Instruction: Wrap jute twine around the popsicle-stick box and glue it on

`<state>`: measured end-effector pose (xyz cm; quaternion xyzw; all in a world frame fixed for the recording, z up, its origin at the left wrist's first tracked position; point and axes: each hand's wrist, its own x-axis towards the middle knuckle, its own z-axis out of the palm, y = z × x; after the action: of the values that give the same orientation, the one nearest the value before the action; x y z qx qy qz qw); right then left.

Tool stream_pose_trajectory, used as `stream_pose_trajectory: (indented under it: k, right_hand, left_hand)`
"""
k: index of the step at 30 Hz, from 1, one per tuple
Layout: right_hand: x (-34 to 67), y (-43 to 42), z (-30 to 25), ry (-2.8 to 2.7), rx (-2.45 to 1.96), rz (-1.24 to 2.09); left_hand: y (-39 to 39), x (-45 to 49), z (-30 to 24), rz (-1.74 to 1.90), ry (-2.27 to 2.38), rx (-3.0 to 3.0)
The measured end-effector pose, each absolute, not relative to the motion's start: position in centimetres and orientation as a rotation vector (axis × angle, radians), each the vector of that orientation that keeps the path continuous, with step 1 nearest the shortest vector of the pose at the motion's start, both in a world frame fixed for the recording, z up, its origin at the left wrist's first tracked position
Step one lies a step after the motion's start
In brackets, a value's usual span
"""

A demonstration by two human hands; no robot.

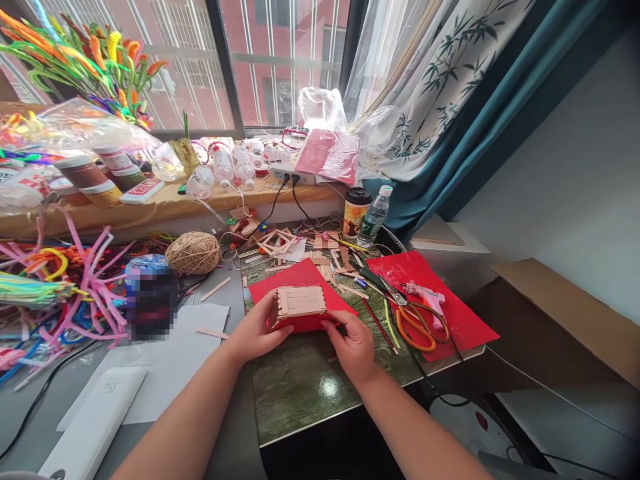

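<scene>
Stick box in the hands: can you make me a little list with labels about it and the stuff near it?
Thing held: stick box, flat wooden sticks on top, red front
Left hand: holds the box's left end
Right hand: holds the box's right end
Behind it: red paper on the green table
To the right: orange scissors and pink glue gun on another red sheet
To the left: twine ball, pipe cleaners

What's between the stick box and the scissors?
A red stem and a yellow-green stem lie between the box and the scissors, in the head view.
</scene>
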<state>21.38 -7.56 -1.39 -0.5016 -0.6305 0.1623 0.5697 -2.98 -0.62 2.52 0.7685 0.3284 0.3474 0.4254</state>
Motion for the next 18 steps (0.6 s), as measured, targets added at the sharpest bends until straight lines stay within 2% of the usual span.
stream_pose_trajectory:
  k: [18]
  right_hand:
    - [21.1, -7.2, -1.1, -1.424, -1.09, 0.42]
  left_hand:
    - [-0.3, -3.2, 2.0, 0.799, 0.91, 2.089]
